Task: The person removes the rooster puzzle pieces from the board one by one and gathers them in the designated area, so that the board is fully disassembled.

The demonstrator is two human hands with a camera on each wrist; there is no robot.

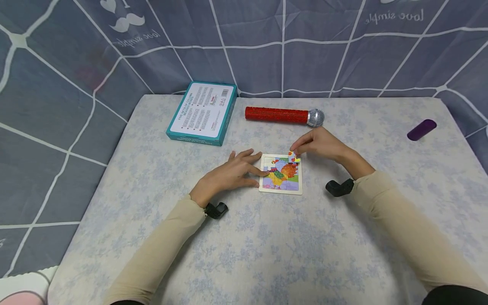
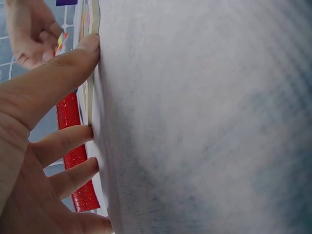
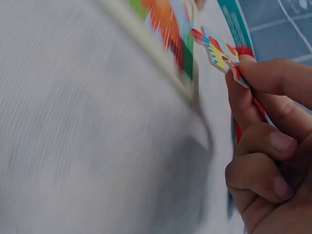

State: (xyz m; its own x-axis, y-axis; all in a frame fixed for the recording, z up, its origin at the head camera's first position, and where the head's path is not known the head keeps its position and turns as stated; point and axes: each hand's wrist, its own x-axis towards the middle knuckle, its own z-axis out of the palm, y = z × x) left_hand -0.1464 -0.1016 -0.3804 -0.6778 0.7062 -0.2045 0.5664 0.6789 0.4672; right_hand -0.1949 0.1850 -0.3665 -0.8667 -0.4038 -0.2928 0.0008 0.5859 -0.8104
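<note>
A square jigsaw puzzle board [image 1: 281,192] with a pale frame and a colourful hen picture lies flat on the table. My left hand [image 1: 234,171] is at its left side, fingers spread, with one fingertip over the picture. In the left wrist view the thumb [image 2: 63,73] rests against the board's edge. Between thumb and forefinger my right hand [image 1: 324,146] pinches a puzzle piece [image 3: 219,51], blue, yellow and red. That piece is held tilted above the board's upper right corner, apart from the board in the right wrist view.
Behind the board lies a red microphone [image 1: 276,115] with a silver head. A teal and white box [image 1: 203,111] sits at the back left. Toward the right edge is a dark purple cylinder [image 1: 421,129]. A grey checked curtain [image 1: 251,67] hangs behind the patterned tablecloth [image 1: 289,250].
</note>
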